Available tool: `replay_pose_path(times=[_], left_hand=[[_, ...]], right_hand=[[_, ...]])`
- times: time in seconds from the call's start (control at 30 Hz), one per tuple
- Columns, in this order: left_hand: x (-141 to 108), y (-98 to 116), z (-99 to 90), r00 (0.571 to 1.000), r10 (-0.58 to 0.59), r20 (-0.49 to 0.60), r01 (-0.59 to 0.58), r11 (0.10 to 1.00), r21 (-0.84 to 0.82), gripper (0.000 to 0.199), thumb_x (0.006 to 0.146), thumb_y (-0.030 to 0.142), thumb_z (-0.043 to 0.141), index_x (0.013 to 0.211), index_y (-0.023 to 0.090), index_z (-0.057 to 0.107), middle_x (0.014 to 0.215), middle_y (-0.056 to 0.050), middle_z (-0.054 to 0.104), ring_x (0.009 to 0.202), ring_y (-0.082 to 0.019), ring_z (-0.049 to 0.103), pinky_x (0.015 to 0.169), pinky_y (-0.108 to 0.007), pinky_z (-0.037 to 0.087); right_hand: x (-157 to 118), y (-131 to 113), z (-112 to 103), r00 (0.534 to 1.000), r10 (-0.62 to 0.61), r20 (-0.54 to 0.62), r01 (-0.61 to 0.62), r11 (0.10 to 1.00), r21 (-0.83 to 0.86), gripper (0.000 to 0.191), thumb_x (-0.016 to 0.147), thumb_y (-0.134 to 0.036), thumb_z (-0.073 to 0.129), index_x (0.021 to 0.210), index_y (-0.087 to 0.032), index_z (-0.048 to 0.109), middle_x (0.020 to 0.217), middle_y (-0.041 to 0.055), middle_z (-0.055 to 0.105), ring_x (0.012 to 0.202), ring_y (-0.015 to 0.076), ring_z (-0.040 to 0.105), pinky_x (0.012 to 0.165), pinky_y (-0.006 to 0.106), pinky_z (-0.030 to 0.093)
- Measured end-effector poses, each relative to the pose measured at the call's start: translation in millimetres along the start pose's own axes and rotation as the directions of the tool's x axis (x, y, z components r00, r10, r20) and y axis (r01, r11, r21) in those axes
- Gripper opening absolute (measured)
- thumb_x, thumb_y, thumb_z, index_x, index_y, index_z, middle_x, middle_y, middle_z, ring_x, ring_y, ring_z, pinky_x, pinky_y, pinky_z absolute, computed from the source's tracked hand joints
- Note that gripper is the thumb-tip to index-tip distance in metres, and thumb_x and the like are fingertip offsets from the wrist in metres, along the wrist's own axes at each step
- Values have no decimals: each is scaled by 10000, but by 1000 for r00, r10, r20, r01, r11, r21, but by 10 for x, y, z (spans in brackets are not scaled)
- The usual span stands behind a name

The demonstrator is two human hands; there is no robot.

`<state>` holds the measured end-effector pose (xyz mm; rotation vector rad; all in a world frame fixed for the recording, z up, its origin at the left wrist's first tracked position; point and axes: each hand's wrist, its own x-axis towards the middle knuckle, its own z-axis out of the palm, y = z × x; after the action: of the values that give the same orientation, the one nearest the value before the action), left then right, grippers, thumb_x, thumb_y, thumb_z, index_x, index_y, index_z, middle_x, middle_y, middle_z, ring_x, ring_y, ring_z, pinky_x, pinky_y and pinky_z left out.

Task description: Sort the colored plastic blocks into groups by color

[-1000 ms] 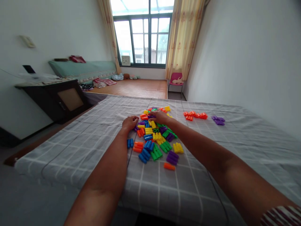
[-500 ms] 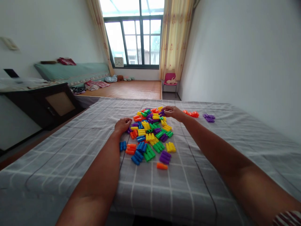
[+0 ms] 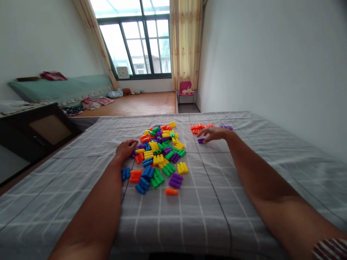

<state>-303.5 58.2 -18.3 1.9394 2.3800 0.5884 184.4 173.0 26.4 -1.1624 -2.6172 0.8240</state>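
Note:
A pile of blue, orange, green, yellow and purple plastic pieces lies on the checked cloth. My left hand rests at the pile's left edge with its fingers curled, beside a purple piece; whether it grips anything is hidden. To the right of the pile, my right hand is low over the cloth, thumb and fingers closed on a purple piece. Just beyond that hand is an orange group, with a purple group to its right. A lone orange piece lies nearest me.
The grey checked cloth covers the surface in front of me. A dark cabinet stands at the left. Farther back are a bed, a pink chair and a window with curtains. A white wall runs along the right.
My right hand has moved right, from the pile's far edge to near the orange group, carrying a purple piece. The view has turned to the right. My left hand remains by the pile.

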Motion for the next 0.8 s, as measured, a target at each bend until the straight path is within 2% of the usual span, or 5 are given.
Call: replay_pose_path(times=[0.17, 0.3, 0.37, 0.53, 0.8], left_hand=[[17, -21, -14, 1000, -7, 21, 7, 1000, 11, 426, 858, 428, 442, 1110, 234, 726, 1153, -50, 714, 1029, -218, 649, 801, -256, 479], [7, 4, -51, 1000, -3, 22, 3, 1000, 18, 409, 850, 422, 455, 1101, 252, 729, 1115, -36, 730, 1006, -218, 658, 797, -257, 485], [1, 16, -64, 1000, 3, 18, -4, 1000, 18, 407, 847, 422, 458, 1096, 253, 732, 1115, -34, 729, 1013, -219, 658, 794, -253, 487], [4, 14, -66, 1000, -3, 24, 3, 1000, 17, 405, 849, 425, 460, 1099, 256, 731, 1134, -29, 724, 1018, -220, 656, 790, -257, 490], [26, -15, -36, 1000, 10, 12, -10, 1000, 15, 394, 846, 403, 466, 1090, 247, 734, 1124, -26, 727, 1019, -213, 652, 820, -256, 485]], right_hand=[[28, 30, 43, 995, -28, 100, 25, 999, 27, 480, 541, -196, 827, 1013, -251, 757, 1042, 5, 725, 847, 183, 671, 738, 252, 535], [-122, 243, -141, 988, 64, -140, -33, 977, 210, 457, 635, -269, 783, 1084, -205, 723, 1055, 51, 720, 840, 185, 669, 737, 270, 544], [-287, 462, -279, 908, 171, -383, -62, 957, 282, 483, 699, -283, 732, 1170, -191, 675, 1130, 83, 700, 889, 194, 669, 760, 292, 547], [-676, 1128, -393, 504, 503, -702, -495, 834, 242, 443, 663, -106, 678, 1107, -103, 682, 1138, 159, 693, 1037, 261, 644, 896, 356, 504], [-653, 1399, -220, 499, 690, -524, -602, 711, 363, 740, 573, -28, 709, 1295, -83, 559, 1168, 156, 684, 916, 205, 681, 736, 240, 517]])
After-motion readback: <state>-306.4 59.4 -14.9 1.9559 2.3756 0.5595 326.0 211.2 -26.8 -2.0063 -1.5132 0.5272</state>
